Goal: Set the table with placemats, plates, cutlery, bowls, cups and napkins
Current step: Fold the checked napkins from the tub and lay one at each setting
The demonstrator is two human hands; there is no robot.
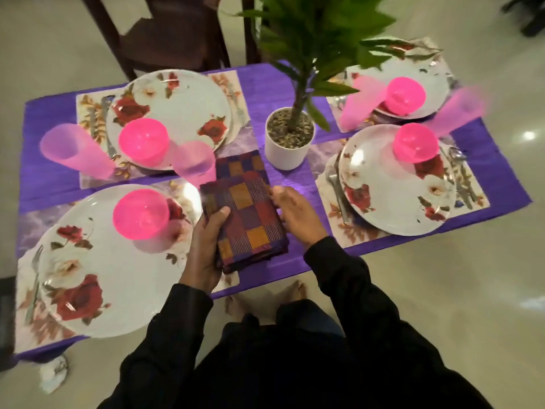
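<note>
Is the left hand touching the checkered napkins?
Touching. The head view shows the left hand gripping the folded checkered napkins along their left edge, thumb lying on top of the cloth.

Long black sleeves (348, 278) to the wrists, loose black garment (295, 364) below, bare feet (295, 290).

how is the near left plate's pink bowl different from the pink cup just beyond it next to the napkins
The pink bowl is squat, round and saturated pink; the pink cup is taller, tapered and a paler, more see-through pink. The bowl sits on the near left plate; the cup stands off it, beside the checked napkins. The left hand is nearer the bowl. Both look like translucent plastic.
</note>
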